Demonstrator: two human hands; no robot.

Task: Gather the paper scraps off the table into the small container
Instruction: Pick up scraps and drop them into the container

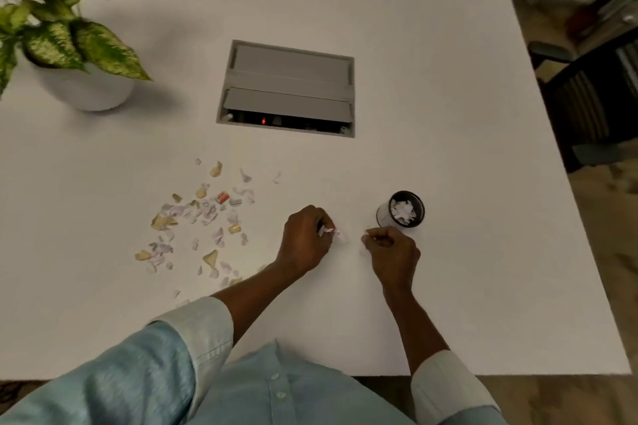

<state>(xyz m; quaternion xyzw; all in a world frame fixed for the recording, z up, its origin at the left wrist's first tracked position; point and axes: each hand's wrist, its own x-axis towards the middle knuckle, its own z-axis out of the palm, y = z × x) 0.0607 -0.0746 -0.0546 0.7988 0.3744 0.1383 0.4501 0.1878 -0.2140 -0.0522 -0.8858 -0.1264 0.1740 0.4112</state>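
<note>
**Op:** Left grip?
**Eng:** Your left grip (305, 240) is closed narrow, with the fingers curled and pinching held scraps (326, 230). Pale bits stick out on its right side. It's low at the worktop (448, 148); can't tell if it touches.

**Op:** Right grip?
**Eng:** Your right grip (393, 252) is curled tight too. Thumb and forefinger pinch a small scrap (365, 237) at its left tip, too blurry to read the shape. The two grips are near each other but apart, tips facing.

**Op:** Container?
**Eng:** The small container (402, 210) sits just beyond your right grip, near the knuckles. Contact isn't clear. Black rim, pale wall, white scraps inside.

**Op:** What's out on the surface?
**Eng:** The paper scraps (200, 217) lie scattered left of your left grip and out past its forearm. They're white, lilac and yellowish, plus one orange-red piece (222, 197). A loose pale piece (342, 237) lies between your grips, just beside the left one's tips.

**Op:** Surroundings?
**Eng:**
- Well beyond both grips is a grey cable hatch (286, 90) set into the worktop, with a red light (263, 121) in its near slot.
- Far beyond-left of your left grip is a potted plant (79, 86).
- Off the worktop edge, beyond-right of your right grip, is a dark chair (587, 97).
- Light blue sleeves (193, 331) are rolled on both forearms.
</note>
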